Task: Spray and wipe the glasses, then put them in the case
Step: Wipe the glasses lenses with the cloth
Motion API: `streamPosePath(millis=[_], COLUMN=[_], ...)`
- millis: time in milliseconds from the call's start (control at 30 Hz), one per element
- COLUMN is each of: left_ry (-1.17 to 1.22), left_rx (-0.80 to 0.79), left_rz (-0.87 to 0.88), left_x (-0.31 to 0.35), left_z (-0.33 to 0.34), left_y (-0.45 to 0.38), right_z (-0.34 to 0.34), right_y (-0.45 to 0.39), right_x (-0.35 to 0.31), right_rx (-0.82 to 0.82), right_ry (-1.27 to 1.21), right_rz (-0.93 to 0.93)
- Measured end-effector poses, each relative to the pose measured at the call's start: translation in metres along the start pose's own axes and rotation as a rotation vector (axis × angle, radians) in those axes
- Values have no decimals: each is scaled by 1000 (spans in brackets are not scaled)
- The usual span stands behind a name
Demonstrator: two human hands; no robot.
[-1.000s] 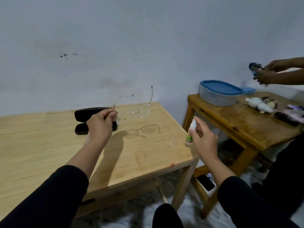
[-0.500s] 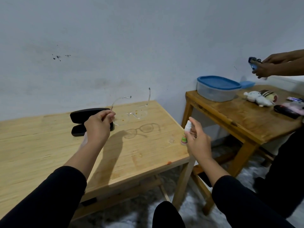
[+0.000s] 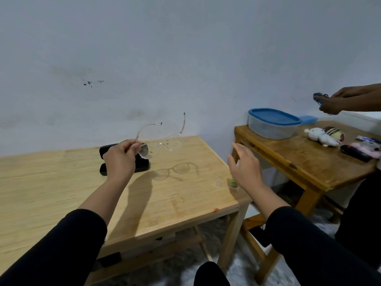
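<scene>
My left hand [image 3: 120,159] holds clear-framed glasses [image 3: 165,141] by one temple end, up above the light wooden table [image 3: 61,193]; orange specks dot the lenses. Behind that hand the black glasses case [image 3: 142,165] lies open on the table, partly hidden. A small spray bottle [image 3: 234,183] with a green label stands near the table's right edge, mostly covered by my right hand [image 3: 245,170]. That hand hovers just above it with fingers spread and nothing held. A small clear cap [image 3: 218,183] lies left of the bottle.
A second, darker wooden table [image 3: 288,162] stands to the right with a blue-lidded plastic box [image 3: 272,123], plush toys [image 3: 324,136] and a dark case [image 3: 355,152]. Another person's hands [image 3: 334,102] hold a small blue object above it. My knee [image 3: 210,273] shows below.
My right hand has set the spray bottle down on the table's right edge and let go, its fingers now spread. The left hand still holds the glasses up.
</scene>
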State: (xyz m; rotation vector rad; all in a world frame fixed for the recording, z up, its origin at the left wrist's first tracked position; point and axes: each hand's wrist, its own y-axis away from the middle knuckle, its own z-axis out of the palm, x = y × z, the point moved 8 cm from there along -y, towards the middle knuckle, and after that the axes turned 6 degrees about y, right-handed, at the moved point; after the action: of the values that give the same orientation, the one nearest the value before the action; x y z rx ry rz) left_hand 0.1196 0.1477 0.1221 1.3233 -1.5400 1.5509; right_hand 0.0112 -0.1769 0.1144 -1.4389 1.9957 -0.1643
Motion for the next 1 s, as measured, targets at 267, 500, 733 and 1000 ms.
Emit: streamPosePath(millis=[267,500,733,1000], left_ry=[-57,-110,-148,-224], left_rx=[114,237,337,372], left_rz=[-14,-68,-150,-180], left_x=[-11,-45,-78,-102], left_z=[-68,-152,-205,-221], left_y=[-12,-13,-15,-27], right_z=[42,137,205,253], right_y=[-17,4,-3,-25], right_x=[-93,-176,-224,-239], right_rx=[-50,-265,-393,-509], right_ry=[-69,-244,-336,-172], right_rz=[-212,-322,-333,-485])
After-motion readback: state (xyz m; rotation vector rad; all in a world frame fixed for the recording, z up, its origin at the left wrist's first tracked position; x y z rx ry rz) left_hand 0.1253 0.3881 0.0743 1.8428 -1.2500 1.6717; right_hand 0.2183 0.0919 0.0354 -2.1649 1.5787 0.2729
